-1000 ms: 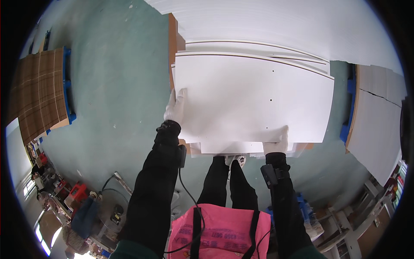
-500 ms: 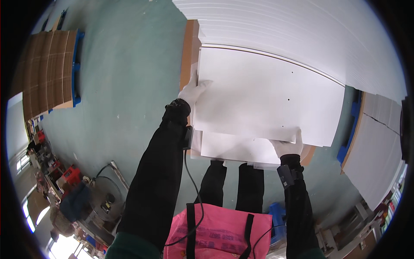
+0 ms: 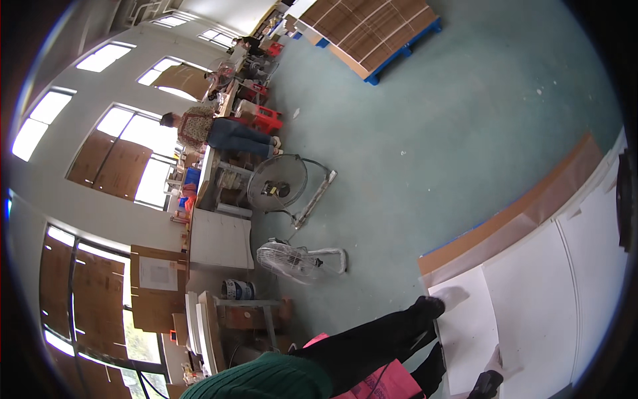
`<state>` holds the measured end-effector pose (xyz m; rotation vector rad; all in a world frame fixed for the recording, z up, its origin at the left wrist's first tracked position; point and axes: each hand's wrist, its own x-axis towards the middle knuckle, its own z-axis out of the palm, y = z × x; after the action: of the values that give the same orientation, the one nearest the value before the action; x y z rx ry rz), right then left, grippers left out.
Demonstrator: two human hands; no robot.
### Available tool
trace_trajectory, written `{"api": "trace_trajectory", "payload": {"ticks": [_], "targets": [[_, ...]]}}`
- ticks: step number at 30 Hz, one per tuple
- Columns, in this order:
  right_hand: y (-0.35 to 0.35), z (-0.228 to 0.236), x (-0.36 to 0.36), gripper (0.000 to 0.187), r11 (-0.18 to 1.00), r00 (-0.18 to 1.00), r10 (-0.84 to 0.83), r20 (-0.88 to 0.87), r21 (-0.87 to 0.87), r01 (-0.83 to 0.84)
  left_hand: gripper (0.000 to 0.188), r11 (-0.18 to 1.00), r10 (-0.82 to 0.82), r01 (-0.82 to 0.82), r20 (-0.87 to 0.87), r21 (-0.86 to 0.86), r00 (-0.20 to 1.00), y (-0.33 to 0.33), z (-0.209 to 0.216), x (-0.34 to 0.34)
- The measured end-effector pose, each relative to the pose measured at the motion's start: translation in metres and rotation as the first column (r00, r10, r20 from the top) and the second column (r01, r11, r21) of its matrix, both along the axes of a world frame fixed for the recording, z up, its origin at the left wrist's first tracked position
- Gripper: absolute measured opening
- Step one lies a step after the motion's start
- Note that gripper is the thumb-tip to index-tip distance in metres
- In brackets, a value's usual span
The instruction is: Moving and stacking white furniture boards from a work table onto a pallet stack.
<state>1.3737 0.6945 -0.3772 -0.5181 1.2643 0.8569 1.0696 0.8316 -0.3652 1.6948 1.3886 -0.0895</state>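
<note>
Both gloved hands on the big white sheet

Left hand (image 3: 454,297) lies flat, fingers spread, on the far corner of the white sheet (image 3: 525,312); right hand (image 3: 495,362) pinches its near edge. Sheet tops a white stack with brown cardboard (image 3: 512,216) underneath, at right. Two fans (image 3: 279,186) stand left on the green floor (image 3: 432,113).

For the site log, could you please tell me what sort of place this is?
Most likely a workshop or small factory floor: brown sheets stacked on a blue pallet, large white panels on the green floor, and floor fans beside cluttered workbenches.
</note>
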Motion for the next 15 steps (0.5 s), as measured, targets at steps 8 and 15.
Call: {"api": "trace_trajectory", "payload": {"ticks": [8,15], "targets": [[-0.023,-0.025,0.044,0.068,0.991,0.966,0.100,0.237,-0.115,-0.074,0.042,0.883,0.107,-0.194,-0.218,-0.428,0.970,-0.087,0.046,-0.020],[-0.056,-0.069,0.067,0.068,0.975,0.958,0.132,0.254,0.144,-0.172,0.016,0.797,-0.501,0.604,-0.545,0.012,0.672,-0.089,-0.027,-0.007]]}}
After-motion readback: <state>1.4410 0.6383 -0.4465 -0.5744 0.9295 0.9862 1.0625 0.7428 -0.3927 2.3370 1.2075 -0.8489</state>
